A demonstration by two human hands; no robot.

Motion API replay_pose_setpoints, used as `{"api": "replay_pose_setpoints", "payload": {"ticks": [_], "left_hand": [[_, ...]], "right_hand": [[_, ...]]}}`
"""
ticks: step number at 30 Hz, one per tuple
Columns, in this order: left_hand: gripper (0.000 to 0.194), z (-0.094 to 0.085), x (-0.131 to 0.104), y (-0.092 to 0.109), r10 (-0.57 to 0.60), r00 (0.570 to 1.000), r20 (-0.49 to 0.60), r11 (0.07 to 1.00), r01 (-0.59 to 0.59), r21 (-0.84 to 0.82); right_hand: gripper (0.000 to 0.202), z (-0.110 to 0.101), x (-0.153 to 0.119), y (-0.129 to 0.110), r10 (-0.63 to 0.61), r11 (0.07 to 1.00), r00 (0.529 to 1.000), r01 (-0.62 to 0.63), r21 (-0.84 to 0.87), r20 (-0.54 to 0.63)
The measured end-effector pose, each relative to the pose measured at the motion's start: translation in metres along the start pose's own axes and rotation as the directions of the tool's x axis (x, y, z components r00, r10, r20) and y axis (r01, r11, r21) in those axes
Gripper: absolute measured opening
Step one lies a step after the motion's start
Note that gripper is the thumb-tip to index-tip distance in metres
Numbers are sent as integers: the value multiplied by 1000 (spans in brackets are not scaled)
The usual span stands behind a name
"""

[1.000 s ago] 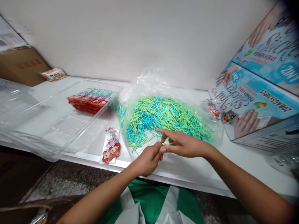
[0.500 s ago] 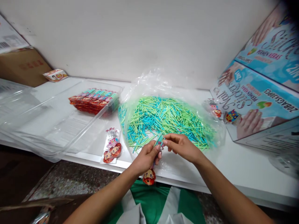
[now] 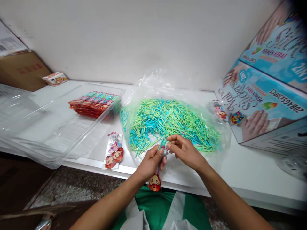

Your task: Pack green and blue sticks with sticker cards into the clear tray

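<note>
My left hand point(image 3: 153, 160) is closed around a small packet point(image 3: 154, 182) whose lower end shows a cartoon head with red hair. Green and blue sticks point(image 3: 163, 142) stand up from between its thumb and fingers. My right hand point(image 3: 183, 149) has its fingers curled, with thumb and fingertips pinching at the upper edge of the same packet. Just beyond both hands, a heap of thin green and blue sticks point(image 3: 172, 118) lies in an opened clear plastic bag point(image 3: 155, 80). Flat packets point(image 3: 114, 153) with the same red-haired head lie left of my left hand.
A clear plastic tray point(image 3: 93, 127) at left holds stacked filled packets point(image 3: 94, 103). Printed blue boxes point(image 3: 261, 99) stand at right, with another packet point(image 3: 219, 110) beside them. A cardboard box point(image 3: 21, 70) and a small carton point(image 3: 55, 78) are at far left.
The packet in my left hand has swung slightly to the right. My right fingertips have shifted a little along its upper edge; both hands otherwise stay in place.
</note>
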State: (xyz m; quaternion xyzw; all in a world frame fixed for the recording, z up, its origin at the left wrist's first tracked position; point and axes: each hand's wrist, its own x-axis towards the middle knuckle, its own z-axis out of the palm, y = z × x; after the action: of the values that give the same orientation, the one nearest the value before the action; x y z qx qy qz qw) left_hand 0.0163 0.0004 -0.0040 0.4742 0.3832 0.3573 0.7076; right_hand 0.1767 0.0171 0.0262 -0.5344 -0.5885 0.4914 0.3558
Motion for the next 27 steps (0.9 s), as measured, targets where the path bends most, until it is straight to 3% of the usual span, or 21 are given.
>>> {"api": "replay_pose_setpoints", "payload": {"ticks": [8, 14, 22, 27], "left_hand": [[33, 2, -1, 0, 9, 1000, -6, 1000, -9, 29], [33, 5, -1, 0, -6, 1000, -11, 997, 5, -81], [34, 4, 1, -3, -5, 1000, -22, 995, 3, -96], [33, 4, 0, -4, 10, 1000, -10, 996, -11, -83]], "right_hand": [[17, 3, 2, -6, -30, 1000, 999, 30, -4, -15], [5, 5, 2, -6, -36, 999, 998, 35, -36, -52], [21, 10, 0, 1, -43, 998, 997, 46, 42, -72], [17, 9, -1, -3, -50, 998, 997, 48, -34, -53]]}}
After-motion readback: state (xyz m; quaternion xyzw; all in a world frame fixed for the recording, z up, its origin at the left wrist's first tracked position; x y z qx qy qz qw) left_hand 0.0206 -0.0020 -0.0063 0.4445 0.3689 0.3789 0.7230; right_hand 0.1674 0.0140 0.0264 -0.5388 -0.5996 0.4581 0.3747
